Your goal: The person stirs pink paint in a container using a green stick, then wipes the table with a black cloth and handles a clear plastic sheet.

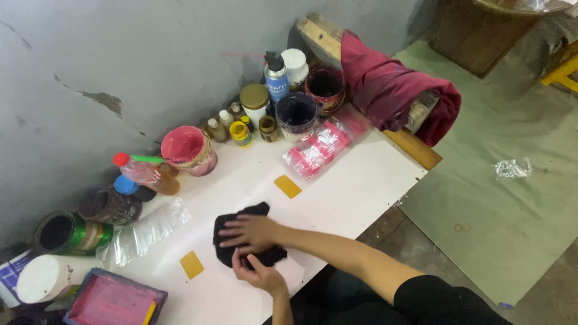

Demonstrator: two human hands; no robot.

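Note:
A small black cloth (227, 224) lies on the white tabletop (349, 192). My right hand (248, 232) rests flat on top of it with the fingers spread and pointing left. My left hand (260, 275) is at the cloth's near edge, its thumb and fingers pinching the fabric. Two yellow squares are stuck to the table, one (288, 186) beyond the cloth and the other (192, 265) to its left.
Along the wall stand paint pots, a pink-filled tub (186, 148), small bottles and a spray can (276, 81). A pink plastic packet (319, 147), a clear bag (150, 229), a maroon cloth (397, 90), a white roll (45, 278) and a pink-stained frame (114, 301) surround the work area.

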